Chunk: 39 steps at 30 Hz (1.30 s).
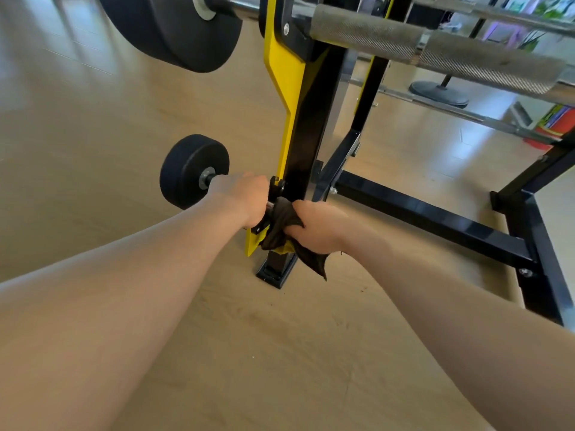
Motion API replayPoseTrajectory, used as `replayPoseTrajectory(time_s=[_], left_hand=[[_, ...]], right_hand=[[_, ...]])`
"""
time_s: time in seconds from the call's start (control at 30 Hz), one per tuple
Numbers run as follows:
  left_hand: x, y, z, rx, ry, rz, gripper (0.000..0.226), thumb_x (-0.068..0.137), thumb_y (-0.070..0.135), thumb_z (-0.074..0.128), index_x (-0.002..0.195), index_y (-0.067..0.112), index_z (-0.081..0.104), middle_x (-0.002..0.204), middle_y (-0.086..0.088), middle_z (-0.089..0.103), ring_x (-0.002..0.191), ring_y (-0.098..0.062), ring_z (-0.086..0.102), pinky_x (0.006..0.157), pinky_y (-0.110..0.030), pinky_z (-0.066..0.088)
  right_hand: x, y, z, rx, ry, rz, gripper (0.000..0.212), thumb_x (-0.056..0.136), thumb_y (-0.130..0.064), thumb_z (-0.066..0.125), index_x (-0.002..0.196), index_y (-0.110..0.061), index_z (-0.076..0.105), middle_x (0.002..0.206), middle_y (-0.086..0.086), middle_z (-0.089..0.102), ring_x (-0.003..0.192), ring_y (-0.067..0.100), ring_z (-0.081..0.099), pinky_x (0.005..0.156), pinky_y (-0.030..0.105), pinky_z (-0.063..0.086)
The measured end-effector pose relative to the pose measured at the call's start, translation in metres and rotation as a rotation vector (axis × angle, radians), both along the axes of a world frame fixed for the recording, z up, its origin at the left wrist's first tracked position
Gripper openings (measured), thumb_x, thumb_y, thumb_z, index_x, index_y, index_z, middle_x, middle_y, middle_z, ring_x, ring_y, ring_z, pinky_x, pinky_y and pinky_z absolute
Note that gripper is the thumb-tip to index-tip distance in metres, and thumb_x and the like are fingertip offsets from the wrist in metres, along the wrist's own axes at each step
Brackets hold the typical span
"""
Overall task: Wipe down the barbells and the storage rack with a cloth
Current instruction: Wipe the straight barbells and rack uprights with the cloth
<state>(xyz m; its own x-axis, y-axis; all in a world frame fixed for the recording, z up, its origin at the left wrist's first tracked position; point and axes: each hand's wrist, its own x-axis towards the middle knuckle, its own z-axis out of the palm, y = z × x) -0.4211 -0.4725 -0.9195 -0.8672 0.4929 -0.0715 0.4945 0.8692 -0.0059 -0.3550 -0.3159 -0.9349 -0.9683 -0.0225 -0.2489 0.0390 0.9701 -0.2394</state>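
Two hands are both busy low down on the near post of the storage rack: my left hand is clenched round the shaft of the lowest barbell, just inside its small black plate, and my right hand is bunched round the dark brown cloth, pressing it against the same shaft where it sits in the bottom cradle. The cloth lies between my hands, touching the bar and the post, with a loose tail hanging towards the wooden floor. The danger I see is that tail, or the wad itself, catching in the cradle and its bolts as I rub. A tug could then roll the bar in its hook and nip my left knuckles, which sit right against the bracket. A hard pull on the bar could also shift it out of the cradle, and the plate would drop to the floor near my arm. Straightening up carelessly would bring my head to the large black plate overhead. By my count there is one cloth, one rack and two plates in view. I make out four bars: the one I hold, the thick knurled bar at upper right, another bar beyond it, and a thin bar lower and farther. I cannot tell whether the large plate's shaft is a fifth.
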Motion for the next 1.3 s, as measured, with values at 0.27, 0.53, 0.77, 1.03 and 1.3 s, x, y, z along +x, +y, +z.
replayPoseTrajectory(time_s=[0.27,0.53,0.77,1.03,1.3], left_hand=[[-0.002,0.012,-0.003,-0.07,0.125,0.023,0.025,0.101,0.024,0.063,0.124,0.014,0.062,0.075,0.0,0.043,0.083,-0.024,0.055,0.075,-0.038,0.044],[0.0,0.006,-0.002,-0.1,0.15,-0.048,0.019,0.103,0.024,0.06,0.119,0.015,0.062,0.074,0.0,0.043,0.078,-0.023,0.055,0.069,-0.038,0.043],[0.002,0.008,0.003,-0.006,0.476,-0.348,0.026,0.106,0.025,0.045,0.082,0.02,0.052,0.06,0.001,0.042,0.049,-0.013,0.041,0.05,-0.029,0.031],[0.009,0.011,0.004,0.13,0.44,-0.34,0.022,0.105,0.019,0.043,0.096,0.018,0.063,0.075,-0.003,0.063,0.06,-0.019,0.057,0.05,-0.027,0.028],[0.008,0.008,0.004,0.166,0.358,-0.331,0.019,0.106,0.022,0.045,0.104,0.02,0.064,0.084,-0.002,0.065,0.069,-0.018,0.061,0.057,-0.027,0.039]], right_hand=[[0.02,-0.016,-0.037,0.571,0.396,0.078,0.049,0.105,-0.022,0.056,0.145,-0.006,0.032,0.099,0.011,0.056,0.077,0.025,0.059,0.059,0.035,0.048],[-0.011,0.001,-0.026,0.158,0.192,-0.19,0.032,0.109,-0.041,0.042,0.127,-0.02,0.058,0.077,-0.003,0.053,0.064,0.016,0.057,0.052,0.031,0.043],[0.044,-0.01,-0.048,0.628,0.496,0.15,0.07,0.103,-0.025,0.057,0.159,-0.005,0.019,0.112,0.014,0.053,0.088,0.028,0.053,0.073,0.039,0.048],[-0.008,-0.006,-0.006,0.111,0.094,-0.155,0.025,0.111,-0.032,0.041,0.121,-0.015,0.056,0.082,0.001,0.056,0.081,0.025,0.066,0.078,0.043,0.061],[0.019,-0.022,-0.034,0.447,0.399,0.03,0.04,0.108,-0.03,0.049,0.141,-0.011,0.04,0.102,0.008,0.061,0.078,0.023,0.056,0.068,0.037,0.049]])
